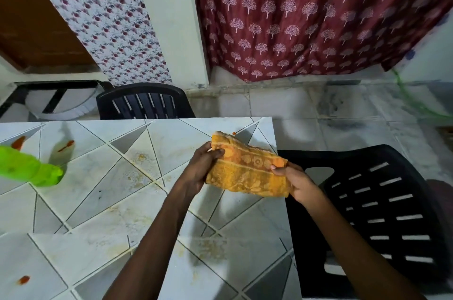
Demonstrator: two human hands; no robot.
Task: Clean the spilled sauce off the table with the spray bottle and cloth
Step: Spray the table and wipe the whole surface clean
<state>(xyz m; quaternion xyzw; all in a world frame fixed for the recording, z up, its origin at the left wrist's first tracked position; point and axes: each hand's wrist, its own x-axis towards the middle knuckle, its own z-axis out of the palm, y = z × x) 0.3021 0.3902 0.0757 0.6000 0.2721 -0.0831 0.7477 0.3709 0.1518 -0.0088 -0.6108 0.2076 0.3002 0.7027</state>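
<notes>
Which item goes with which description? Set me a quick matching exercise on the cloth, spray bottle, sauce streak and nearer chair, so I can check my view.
Things:
1. cloth
2. spray bottle
3. sauce streak
4. nearer chair

Descriptions:
A. black, beside the right edge of the table
B. green, at the picture's left edge
C. orange, gripped by the left hand and the right hand
D. red, on the table's far left part

Pairs: 1-C, 2-B, 3-D, 4-A
</notes>
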